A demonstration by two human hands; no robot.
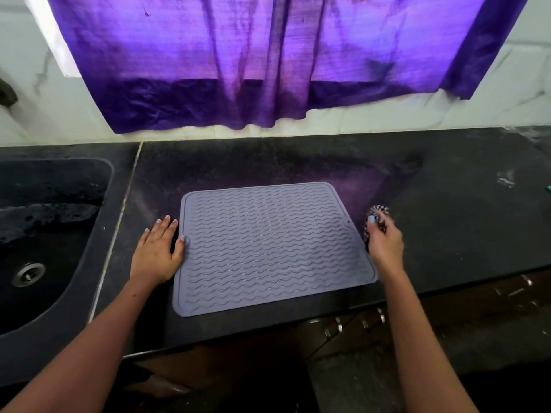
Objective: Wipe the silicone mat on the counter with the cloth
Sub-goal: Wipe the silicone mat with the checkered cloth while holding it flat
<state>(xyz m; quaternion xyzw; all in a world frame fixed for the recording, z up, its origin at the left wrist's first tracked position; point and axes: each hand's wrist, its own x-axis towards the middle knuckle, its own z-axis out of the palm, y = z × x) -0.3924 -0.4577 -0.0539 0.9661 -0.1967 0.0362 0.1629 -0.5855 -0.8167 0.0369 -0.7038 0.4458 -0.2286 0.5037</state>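
Left hand [158, 251] flat, pinning mat [268, 248] edge; right hand [384, 236] clutching checked cloth [377, 216] off-mat. Risk: mat sliding toward worktop [447, 219] edge if pin weak.

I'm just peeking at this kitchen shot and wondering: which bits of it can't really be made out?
- Checkered cloth: head view, mostly hidden behind the right hand gripping it, and blurred.
- Sink: cut off by the left edge; its basin is too dark to read.
- Small green object: cut off by the right edge.
- Window: covered by the purple curtain.
- Mat: dirt not discernible.
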